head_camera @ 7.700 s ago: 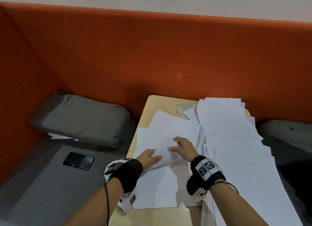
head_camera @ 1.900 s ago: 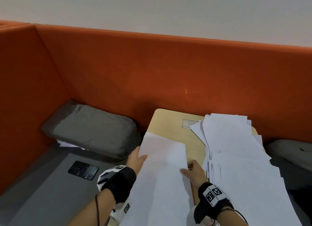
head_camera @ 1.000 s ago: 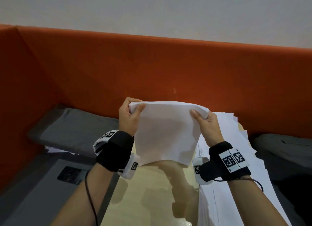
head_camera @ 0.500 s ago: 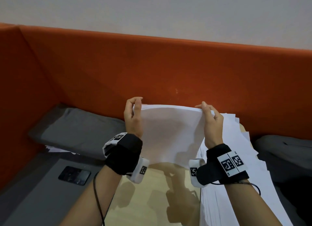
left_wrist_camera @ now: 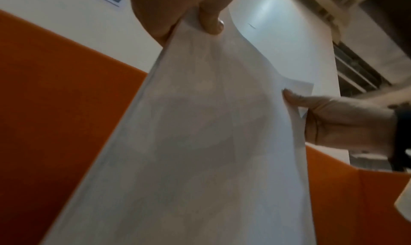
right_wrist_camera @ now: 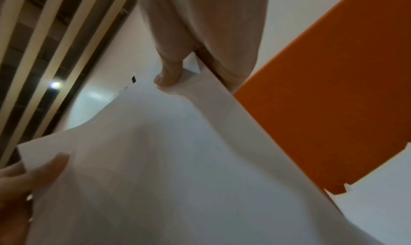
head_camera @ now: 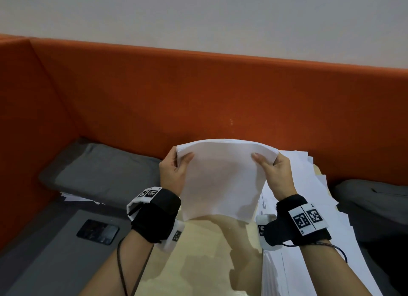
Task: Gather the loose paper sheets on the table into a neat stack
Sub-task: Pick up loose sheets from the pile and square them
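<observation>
A bundle of white paper sheets (head_camera: 223, 180) stands upright above the wooden table (head_camera: 205, 258), its lower edge hanging just over the tabletop. My left hand (head_camera: 176, 167) pinches its upper left corner, thumb on the near face. My right hand (head_camera: 271, 167) pinches the upper right corner the same way. In the left wrist view the bundle (left_wrist_camera: 200, 143) fills the middle, with my left thumb (left_wrist_camera: 211, 23) pressed on it. The right wrist view shows my right thumb (right_wrist_camera: 169, 74) on the sheets (right_wrist_camera: 177, 161). A large spread pile of sheets (head_camera: 309, 218) covers the table's right side.
An orange upholstered partition (head_camera: 198, 92) runs behind and to the left. A grey cushion (head_camera: 103, 172) lies on the bench at left, with a dark phone (head_camera: 97, 231) on the grey seat. Another grey cushion (head_camera: 373, 198) sits at right.
The sheets were gathered from the table and lifted upright between both hands. Over the last half second my thumbs came onto the near face and the bundle's top edges look more even.
</observation>
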Available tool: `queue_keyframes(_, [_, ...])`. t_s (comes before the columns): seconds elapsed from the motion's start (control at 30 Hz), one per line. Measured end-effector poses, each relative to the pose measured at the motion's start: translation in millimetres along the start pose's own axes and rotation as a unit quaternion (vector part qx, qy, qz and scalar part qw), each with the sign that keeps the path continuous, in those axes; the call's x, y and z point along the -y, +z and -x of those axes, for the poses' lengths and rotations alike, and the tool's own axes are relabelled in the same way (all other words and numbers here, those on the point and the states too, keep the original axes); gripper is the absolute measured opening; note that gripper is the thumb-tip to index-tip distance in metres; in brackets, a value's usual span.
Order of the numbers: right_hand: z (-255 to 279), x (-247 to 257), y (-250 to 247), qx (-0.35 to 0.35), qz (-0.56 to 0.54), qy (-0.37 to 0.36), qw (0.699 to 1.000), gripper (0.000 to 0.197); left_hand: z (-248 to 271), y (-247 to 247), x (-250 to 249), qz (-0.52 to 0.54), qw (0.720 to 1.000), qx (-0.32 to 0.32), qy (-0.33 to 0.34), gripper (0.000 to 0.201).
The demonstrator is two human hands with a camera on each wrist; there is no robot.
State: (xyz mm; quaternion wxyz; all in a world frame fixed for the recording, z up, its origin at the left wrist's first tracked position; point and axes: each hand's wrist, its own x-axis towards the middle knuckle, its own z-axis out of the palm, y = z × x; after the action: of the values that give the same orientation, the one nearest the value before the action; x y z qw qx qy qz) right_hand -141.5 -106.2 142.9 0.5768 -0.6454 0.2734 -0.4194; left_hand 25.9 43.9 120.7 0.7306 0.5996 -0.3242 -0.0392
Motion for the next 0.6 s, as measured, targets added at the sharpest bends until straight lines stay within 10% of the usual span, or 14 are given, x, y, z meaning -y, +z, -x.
queue_keyframes(0.3, [-0.4,3.0,-1.1,-0.023,-0.029,0.003,0.999,0.011,-4.2,3.1,-5.2,0.044,0.997,-0.049,0.029,0.033])
queue_keyframes(0.6, [-2.7,-0.1,-4.3,-0.016,-0.035,0.003,0.999,0.009,-8.5,0.8,-7.6,0.051,0.998,-0.016,0.018,0.012])
